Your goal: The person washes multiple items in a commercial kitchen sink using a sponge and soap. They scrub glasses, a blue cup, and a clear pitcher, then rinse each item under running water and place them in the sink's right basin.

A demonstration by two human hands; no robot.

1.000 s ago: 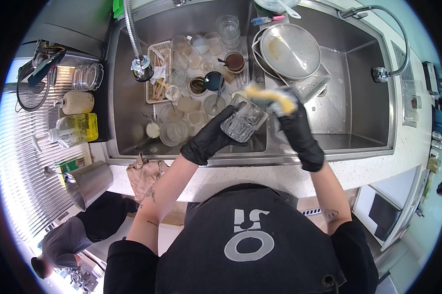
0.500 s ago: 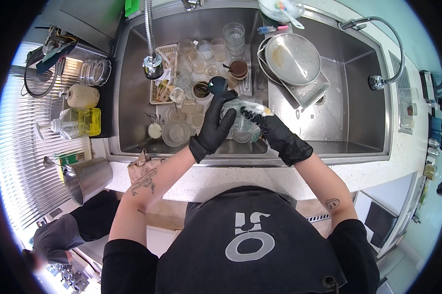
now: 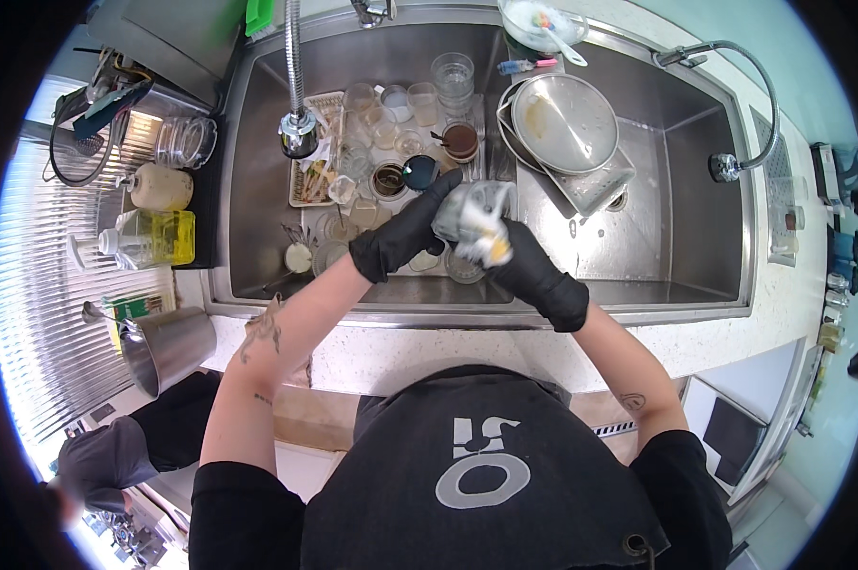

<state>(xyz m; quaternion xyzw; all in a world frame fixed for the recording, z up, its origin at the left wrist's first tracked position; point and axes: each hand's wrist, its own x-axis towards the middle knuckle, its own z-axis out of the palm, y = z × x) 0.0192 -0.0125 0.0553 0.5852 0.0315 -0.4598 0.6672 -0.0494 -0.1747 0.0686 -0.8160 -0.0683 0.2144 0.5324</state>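
Over the divider between two sink basins, my left hand, in a black glove, is closed on the side of a clear, round container tilted on its side. My black-gloved right hand is closed on a white, foamy scrubber with a yellow part, pressed to the container. The scrubber's exact kind is blurred. Just beyond my left fingers lies a dark round lid or cup. Below the held container stands another clear container.
Dirty glasses, cups and a beige basket crowd the left basin. A large round pan lid lies over a metal tray in the right basin. Spring-hose taps hang over both basins. A bowl of suds stands behind. Another person is at lower left.
The container has turned so that its round opening shows. My right hand has shifted left and down with the scrubber, and my left hand has moved slightly left.
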